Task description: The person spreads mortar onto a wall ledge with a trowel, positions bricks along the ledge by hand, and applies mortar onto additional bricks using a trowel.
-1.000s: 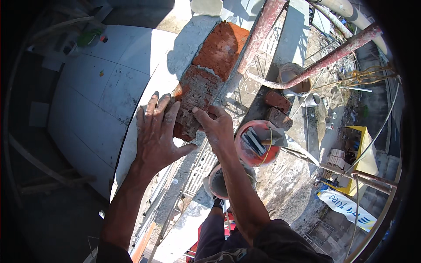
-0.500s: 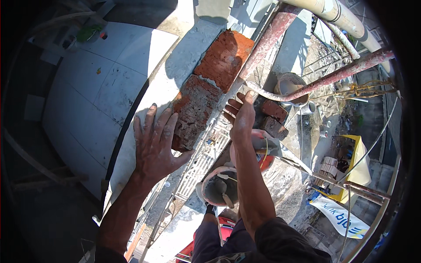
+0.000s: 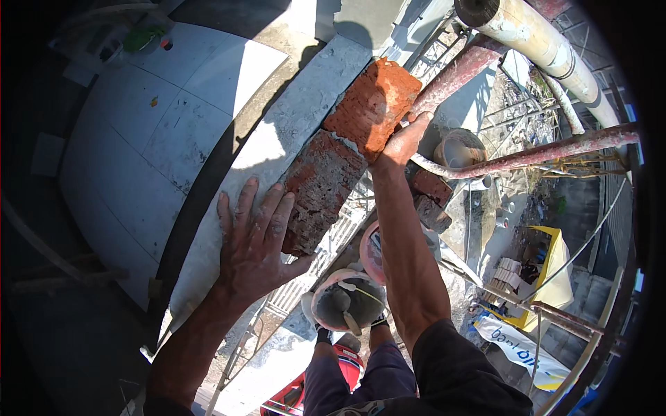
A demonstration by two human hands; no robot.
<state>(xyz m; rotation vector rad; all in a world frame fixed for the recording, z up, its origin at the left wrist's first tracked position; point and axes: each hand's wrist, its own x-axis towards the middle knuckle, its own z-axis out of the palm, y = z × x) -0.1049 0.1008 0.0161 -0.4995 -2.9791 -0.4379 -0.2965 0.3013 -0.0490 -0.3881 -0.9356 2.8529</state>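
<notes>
Orange brick (image 3: pixel 374 104), upper centre, meets the right hand (image 3: pixel 404 143) (grip unclear); the left hand (image 3: pixel 253 246), splayed, seemingly steadies a darker brick (image 3: pixel 322 187).

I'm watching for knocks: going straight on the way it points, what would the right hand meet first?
The right hand would probably meet the red pole first, though depth is unclear.

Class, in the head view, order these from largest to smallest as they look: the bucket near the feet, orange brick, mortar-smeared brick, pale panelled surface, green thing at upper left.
1. Pale panelled surface
2. Orange brick and mortar-smeared brick: too alike to rank
3. Bucket
4. Green thing
</notes>
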